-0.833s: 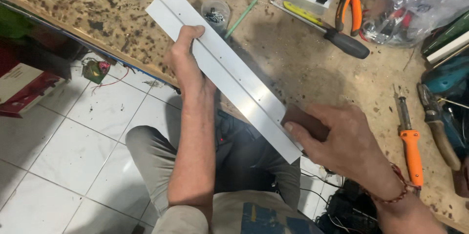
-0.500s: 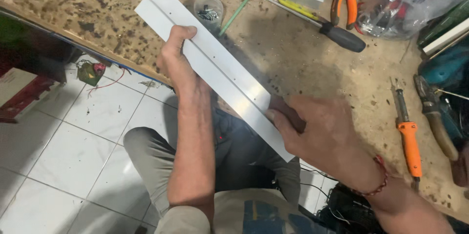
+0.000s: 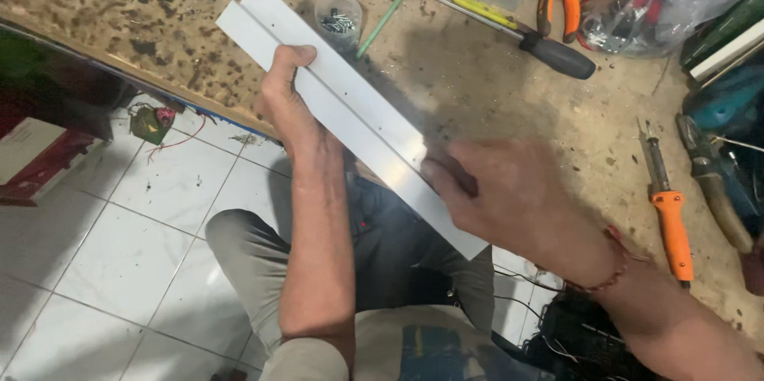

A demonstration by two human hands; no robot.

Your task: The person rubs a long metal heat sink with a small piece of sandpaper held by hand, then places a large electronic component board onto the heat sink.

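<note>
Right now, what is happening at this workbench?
A seated person holds a long white channel strip at the edge of the speckled workbench. The left hand grips it near the middle; the right hand, blurred, presses a dark tool on its lower part. Nearby lie a small cup of screws, a black-handled screwdriver and an orange-handled tool.

Both forearms were bare, left hand [image 3: 288, 99] and right hand [image 3: 509, 198] without gloves, a thin reddish-brown beaded cord bracelet [image 3: 613, 266] circled the right wrist, grey-olive trousers [image 3: 247, 258] covered the legs, and a beige shirt with a blue print [image 3: 422, 349] covered the torso.
</note>
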